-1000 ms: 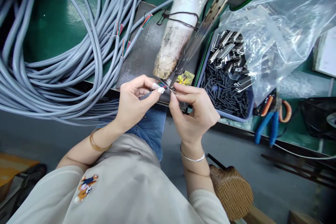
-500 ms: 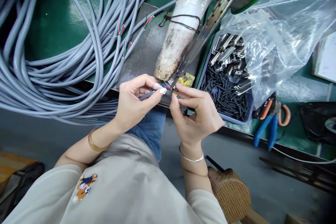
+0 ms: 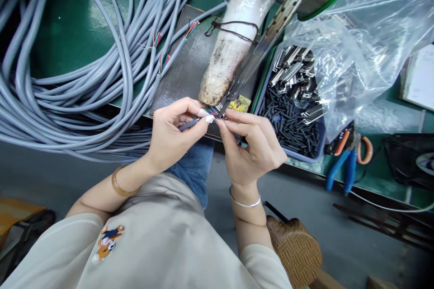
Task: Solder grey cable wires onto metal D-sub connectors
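Observation:
My left hand (image 3: 179,132) pinches a grey cable (image 3: 188,124) close to its stripped end, between thumb and forefinger. Thin coloured wires (image 3: 213,110) fan out from that end beside a small metal connector (image 3: 220,107), partly hidden by fingers. My right hand (image 3: 251,137) is closed too, its thumb and fingertips pressed together at the connector's right side; what they grip is too small to tell. Just above the fingertips is the dark tip of a metal arm (image 3: 226,103). A dirty white wrapped tube (image 3: 225,58) ends right over the work.
Many grey cables (image 3: 111,76) lie in coils at left. At right, a blue bin (image 3: 301,156) contains metal connectors (image 3: 293,70) and black sleeves (image 3: 288,122), partly under a clear plastic bag (image 3: 366,54). Pliers (image 3: 349,162) lie beyond it. A yellow piece (image 3: 241,104) sits by my right fingers.
My right thumb and fingertips have come together and moved slightly up and left, nearer my left fingertips. My left hand stays almost in place with the cable.

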Demonstrator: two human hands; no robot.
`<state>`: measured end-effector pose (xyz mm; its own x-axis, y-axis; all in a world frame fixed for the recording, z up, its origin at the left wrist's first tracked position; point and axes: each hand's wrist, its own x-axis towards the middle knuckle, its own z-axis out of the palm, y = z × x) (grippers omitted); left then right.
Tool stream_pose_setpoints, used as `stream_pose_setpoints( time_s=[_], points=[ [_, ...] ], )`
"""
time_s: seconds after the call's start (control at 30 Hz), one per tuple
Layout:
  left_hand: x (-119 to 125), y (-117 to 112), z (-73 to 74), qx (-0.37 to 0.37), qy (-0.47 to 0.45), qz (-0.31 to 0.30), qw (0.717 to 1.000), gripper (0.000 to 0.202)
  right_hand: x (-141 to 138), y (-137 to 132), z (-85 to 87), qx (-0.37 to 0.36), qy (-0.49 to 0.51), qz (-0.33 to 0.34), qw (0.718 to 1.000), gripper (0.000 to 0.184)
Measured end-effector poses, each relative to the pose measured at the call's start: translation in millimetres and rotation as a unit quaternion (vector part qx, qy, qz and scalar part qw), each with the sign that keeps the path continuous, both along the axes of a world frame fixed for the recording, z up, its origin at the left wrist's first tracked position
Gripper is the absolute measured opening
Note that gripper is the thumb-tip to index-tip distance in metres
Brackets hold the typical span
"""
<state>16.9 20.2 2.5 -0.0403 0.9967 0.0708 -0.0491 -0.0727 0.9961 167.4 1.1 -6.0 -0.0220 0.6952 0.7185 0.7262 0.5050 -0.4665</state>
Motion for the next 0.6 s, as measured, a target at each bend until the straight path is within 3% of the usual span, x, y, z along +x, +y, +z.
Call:
stream_pose_setpoints(
  time_s=[0.13, 0.37, 0.6],
  points=[
    [-1, 1, 2.7, 0.0, -0.008, -0.001, 1.0, 0.021, 0, -3, 1.3, 0.007, -0.003, 0.0, 1.0, 0.017],
    [-4, 0, -0.4, -0.082, -0.039, -0.042, 0.995, 0.022, 4, -11, -2.5, 0.023, -0.108, 0.018, 0.994, 0.015],
    [-4, -2, 1.3, -0.1, -0.051, -0.045, 0.993, 0.019, 5, -15, -5.4, 0.022, -0.104, 0.016, 0.994, 0.014]
  ],
)
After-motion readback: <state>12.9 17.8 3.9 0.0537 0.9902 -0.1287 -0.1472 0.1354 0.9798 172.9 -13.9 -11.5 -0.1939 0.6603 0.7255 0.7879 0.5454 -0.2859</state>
